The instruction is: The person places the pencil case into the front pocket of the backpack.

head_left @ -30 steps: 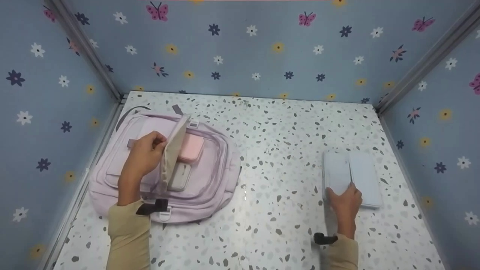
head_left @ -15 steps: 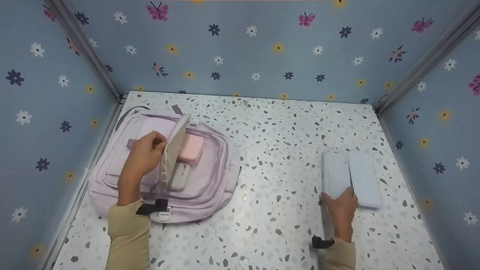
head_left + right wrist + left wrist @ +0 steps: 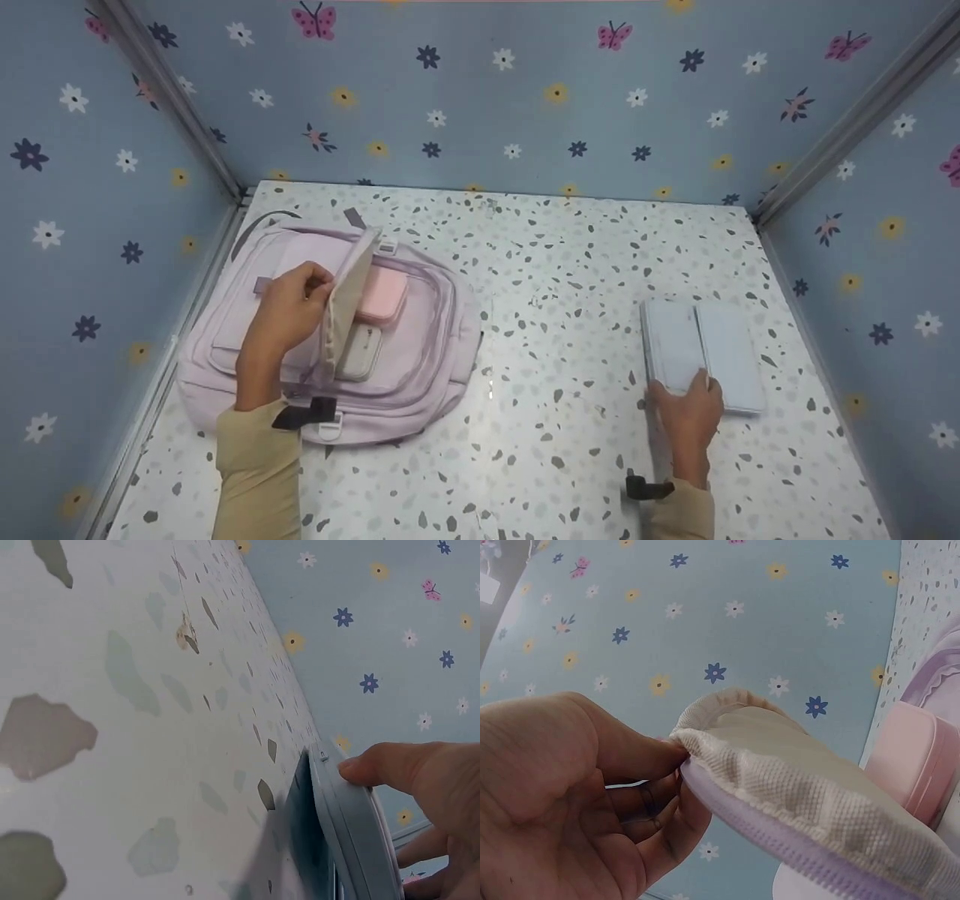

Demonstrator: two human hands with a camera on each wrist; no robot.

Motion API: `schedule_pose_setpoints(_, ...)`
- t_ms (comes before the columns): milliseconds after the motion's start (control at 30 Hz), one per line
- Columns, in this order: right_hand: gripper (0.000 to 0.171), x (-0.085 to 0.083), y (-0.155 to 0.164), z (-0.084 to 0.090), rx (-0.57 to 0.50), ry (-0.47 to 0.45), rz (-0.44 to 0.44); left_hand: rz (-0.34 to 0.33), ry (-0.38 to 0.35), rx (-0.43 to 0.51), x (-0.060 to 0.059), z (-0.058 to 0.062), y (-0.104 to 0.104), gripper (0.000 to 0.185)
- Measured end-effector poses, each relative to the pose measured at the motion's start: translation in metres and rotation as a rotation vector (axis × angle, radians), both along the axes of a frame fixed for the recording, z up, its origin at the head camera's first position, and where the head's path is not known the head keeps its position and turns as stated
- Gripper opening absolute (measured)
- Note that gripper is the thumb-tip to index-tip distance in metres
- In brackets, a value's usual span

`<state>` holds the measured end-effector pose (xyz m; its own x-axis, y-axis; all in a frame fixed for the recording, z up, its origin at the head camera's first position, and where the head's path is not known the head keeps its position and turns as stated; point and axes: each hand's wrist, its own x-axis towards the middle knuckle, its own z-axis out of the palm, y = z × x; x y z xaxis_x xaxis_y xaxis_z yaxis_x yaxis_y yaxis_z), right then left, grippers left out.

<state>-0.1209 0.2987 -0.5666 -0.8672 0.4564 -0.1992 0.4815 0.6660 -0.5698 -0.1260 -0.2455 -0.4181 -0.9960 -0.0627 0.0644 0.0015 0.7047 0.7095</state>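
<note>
On the left lies a lilac backpack (image 3: 247, 330), its front flap (image 3: 349, 307) raised. My left hand (image 3: 289, 311) pinches the flap's edge between thumb and fingers; the lilac zipper teeth and beige lining (image 3: 780, 750) show in the left wrist view. In the opened compartment are a pink rounded case (image 3: 384, 294) and a whitish case (image 3: 360, 352). At right, my right hand (image 3: 688, 412) grips the near end of a pale blue book-like item (image 3: 673, 341), thumb at its left edge. In the right wrist view, this item (image 3: 352, 825) is tilted, with a dark gap along its side.
A second pale flat item (image 3: 733, 360) lies right beside the gripped one. Both are on a white speckled tabletop (image 3: 555, 337). Blue flowered panels (image 3: 480, 97) enclose the back and both sides, with metal rails at the corners.
My right hand has shifted slightly left and then back right, still at the book-like item's near end; that item has moved slightly. The left hand and flap have stayed in place.
</note>
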Motion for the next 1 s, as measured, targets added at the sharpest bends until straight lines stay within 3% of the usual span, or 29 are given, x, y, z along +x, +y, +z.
schedule_pose_setpoints(300,0.091,0.000,0.001,0.004,0.012,0.167,0.034,0.001,-0.029,-0.004,0.001,0.002,0.001,0.018)
schedule_pose_setpoints(667,0.086,-0.002,-0.002,0.013,0.015,0.327,0.048,0.002,-0.007,-0.014,-0.001,0.003,0.002,0.017)
schedule_pose_setpoints(1000,0.084,-0.002,-0.006,0.023,0.029,0.386,0.064,0.005,-0.009,-0.010,-0.001,0.002,0.001,0.017)
